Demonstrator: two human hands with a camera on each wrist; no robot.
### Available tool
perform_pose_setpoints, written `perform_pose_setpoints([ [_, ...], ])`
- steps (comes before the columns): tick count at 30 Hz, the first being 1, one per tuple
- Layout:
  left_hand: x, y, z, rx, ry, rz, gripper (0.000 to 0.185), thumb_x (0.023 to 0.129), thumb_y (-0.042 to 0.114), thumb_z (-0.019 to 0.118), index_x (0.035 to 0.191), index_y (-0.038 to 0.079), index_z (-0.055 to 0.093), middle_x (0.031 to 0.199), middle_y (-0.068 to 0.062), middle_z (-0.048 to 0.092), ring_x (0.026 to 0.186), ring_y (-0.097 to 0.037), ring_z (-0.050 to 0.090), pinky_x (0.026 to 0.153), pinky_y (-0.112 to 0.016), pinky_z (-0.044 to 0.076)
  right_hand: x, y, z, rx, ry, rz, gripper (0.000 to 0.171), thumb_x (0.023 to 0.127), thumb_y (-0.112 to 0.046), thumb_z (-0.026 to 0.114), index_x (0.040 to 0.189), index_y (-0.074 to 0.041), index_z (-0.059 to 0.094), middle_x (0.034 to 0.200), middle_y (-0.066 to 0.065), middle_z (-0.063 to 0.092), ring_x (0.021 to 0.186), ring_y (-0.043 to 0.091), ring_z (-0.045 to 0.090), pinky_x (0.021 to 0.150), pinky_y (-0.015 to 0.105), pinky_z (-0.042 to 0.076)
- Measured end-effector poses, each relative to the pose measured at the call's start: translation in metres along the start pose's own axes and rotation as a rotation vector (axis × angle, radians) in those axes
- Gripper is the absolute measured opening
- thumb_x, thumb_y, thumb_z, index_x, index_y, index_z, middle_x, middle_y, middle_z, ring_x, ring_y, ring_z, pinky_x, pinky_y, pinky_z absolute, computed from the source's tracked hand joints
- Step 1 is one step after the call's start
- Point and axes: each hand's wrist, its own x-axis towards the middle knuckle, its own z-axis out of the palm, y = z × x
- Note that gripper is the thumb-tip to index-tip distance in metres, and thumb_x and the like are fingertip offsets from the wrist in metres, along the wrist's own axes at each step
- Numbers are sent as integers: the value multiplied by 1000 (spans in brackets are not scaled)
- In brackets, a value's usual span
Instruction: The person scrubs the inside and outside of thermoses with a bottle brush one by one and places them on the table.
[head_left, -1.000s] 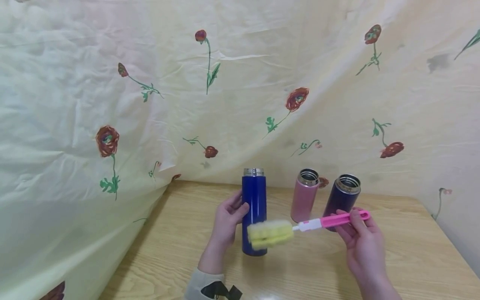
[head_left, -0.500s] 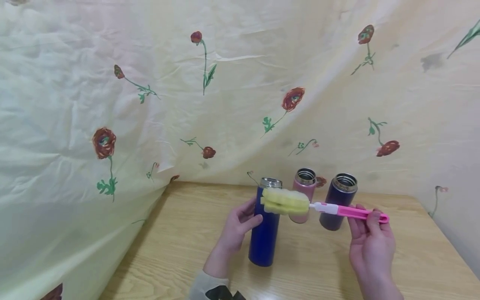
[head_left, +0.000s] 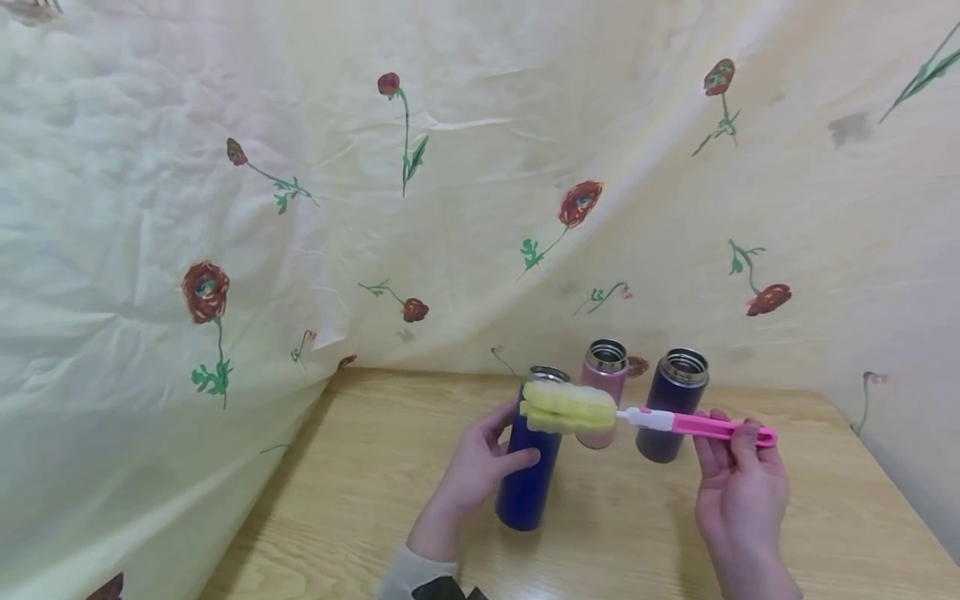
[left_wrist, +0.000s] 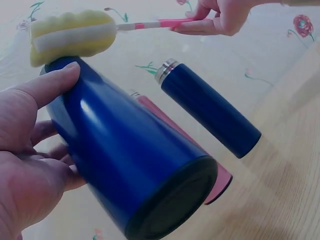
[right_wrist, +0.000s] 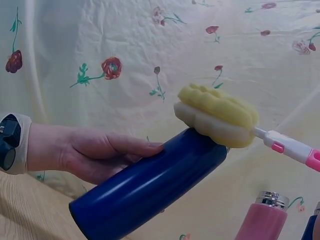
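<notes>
My left hand (head_left: 480,462) grips a blue bottle (head_left: 528,492) round its side, thumb across the front. The bottle leans, its metal mouth up and its dark base shown in the left wrist view. From the right, my right hand (head_left: 742,492) pinches the pink handle of a bottle brush (head_left: 570,407) near its end. The brush lies level, its yellow and white sponge head overlapping the bottle just below the mouth in the head view. In the right wrist view the sponge (right_wrist: 217,115) sits right at the bottle's upper end.
Behind the brush stand a pink bottle (head_left: 603,379) and a dark blue bottle (head_left: 671,400), both uncapped and upright on the wooden table (head_left: 360,467). A flowered cloth (head_left: 450,208) hangs along the back and left side.
The blue bottle has moved right and tipped from upright to leaning. The brush has shifted right and up, its sponge going from the bottle's lower part to near its mouth.
</notes>
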Motion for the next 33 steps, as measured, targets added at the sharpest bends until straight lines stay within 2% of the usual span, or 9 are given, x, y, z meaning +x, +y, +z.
perform_pose_setpoints([
  [3,-1,-1,0,19,16,4,70,90,-2,81,154,2,54,146,-17,59,130,-33,63,106,-42,57,0,1,-1,-11,-4,1,18,102,-15,66,111,-4,55,100,19,71,95,29,79,88,39,62],
  [8,-2,-1,-2,73,73,21,68,89,5,85,152,6,59,138,-13,66,123,-28,66,101,-36,58,-1,0,-1,3,-15,5,17,102,-15,67,112,-4,56,101,18,73,97,28,79,91,38,61],
  [12,-2,-1,-2,51,76,44,67,89,4,86,151,4,60,139,-14,67,126,-27,64,103,-39,59,-2,-3,-1,39,1,17,19,103,-15,67,116,-5,57,106,18,74,103,28,78,94,38,60],
  [17,-3,0,-2,27,69,33,66,91,5,85,151,6,60,146,-12,65,135,-28,61,106,-40,57,-1,-5,1,21,36,10,23,102,-17,69,119,-6,58,108,18,75,105,27,78,94,37,60],
  [25,-4,2,-4,36,82,19,63,95,10,82,153,9,59,146,-12,65,137,-29,59,109,-42,55,2,-7,-1,-15,-21,40,16,104,-13,67,113,-4,58,104,17,73,102,26,78,94,38,60],
  [33,-3,4,-3,-10,121,25,64,95,6,80,154,-1,54,149,-21,61,137,-29,59,108,-38,55,4,-6,-6,-46,-36,81,11,105,-12,64,112,-5,58,98,16,73,94,27,80,92,39,61],
])
